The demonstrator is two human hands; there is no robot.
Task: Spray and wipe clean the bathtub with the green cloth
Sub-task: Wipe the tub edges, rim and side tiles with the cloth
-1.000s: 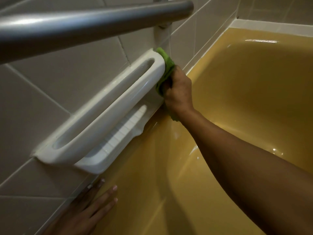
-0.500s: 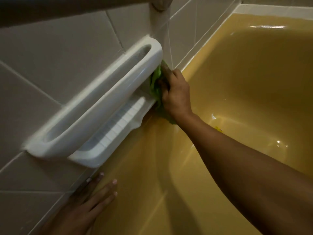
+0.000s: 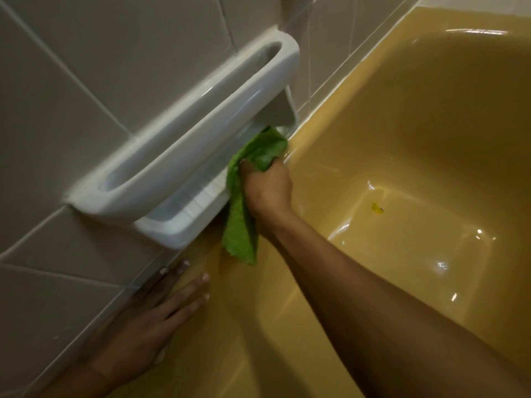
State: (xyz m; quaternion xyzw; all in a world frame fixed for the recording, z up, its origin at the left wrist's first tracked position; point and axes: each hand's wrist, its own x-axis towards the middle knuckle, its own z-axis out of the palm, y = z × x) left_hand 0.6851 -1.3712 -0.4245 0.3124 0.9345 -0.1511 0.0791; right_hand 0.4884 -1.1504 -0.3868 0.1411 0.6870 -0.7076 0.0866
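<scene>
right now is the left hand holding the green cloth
No, the right hand grips the green cloth, while the left hand lies flat on the bathtub rim.

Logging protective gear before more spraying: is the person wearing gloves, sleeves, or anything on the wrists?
No gloves: the right hand and the left hand are both bare. The right forearm is uncovered to the frame edge, with no sleeve, watch or bracelet. No rings show. The left hand's fingernails look pale-tipped or polished; I cannot tell which.
</scene>
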